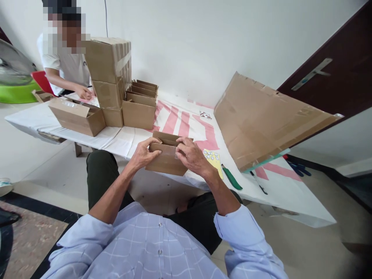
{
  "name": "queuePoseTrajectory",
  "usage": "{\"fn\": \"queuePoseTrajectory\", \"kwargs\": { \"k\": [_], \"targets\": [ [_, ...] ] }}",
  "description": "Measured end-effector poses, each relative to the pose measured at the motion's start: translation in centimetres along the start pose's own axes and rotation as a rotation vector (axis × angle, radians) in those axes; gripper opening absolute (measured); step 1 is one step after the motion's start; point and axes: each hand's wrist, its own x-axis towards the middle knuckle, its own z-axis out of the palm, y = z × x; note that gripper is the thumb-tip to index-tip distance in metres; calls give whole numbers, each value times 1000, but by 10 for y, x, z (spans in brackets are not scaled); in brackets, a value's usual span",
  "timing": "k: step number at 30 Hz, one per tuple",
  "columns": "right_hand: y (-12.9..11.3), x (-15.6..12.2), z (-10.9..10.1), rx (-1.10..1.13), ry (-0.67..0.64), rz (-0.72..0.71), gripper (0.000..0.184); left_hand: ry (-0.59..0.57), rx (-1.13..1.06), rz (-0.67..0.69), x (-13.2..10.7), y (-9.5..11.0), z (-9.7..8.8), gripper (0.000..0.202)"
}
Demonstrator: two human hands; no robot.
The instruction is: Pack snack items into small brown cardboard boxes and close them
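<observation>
A small brown cardboard box [166, 159] sits at the near edge of the white table [124, 137], its top flaps partly folded. My left hand [144, 153] grips its left side, thumb across the front and fingers curled over the top edge. My right hand [192, 155] clasps its right side, fingers pressing a flap down. Both hands are closed on the box.
A large flat cardboard sheet [261, 120] leans on the right. A green-handled cutter [231, 177], a yellow sticker sheet [214, 159] and a pen [258, 183] lie beside it. Stacked boxes [109, 77] and open boxes [140, 108] stand at the far left, where another person's hand [84, 92] rests.
</observation>
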Motion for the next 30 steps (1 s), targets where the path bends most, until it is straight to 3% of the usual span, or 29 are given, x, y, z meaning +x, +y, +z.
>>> {"fn": "queuePoseTrajectory", "kwargs": {
  "k": [5, 11, 16, 22, 30],
  "targets": [
    [-2, 2, 3, 31, -54, -22, 20, 4, 280, 118, 11, 25, 1, 33],
    [-2, 3, 8, -25, -74, 8, 13, -73, 508, 212, 25, 38, 21, 28],
    [-3, 0, 16, -116, -26, 47, 13, -85, 495, 235, 30, 30, 31, 25],
    [-6, -6, 26, -134, 102, 112, 9, -132, 438, 237, 31, 27, 28, 18],
    [-11, -6, 30, -114, 122, 162, 11, -103, 383, 220, 31, 25, 29, 13]
  ]
}}
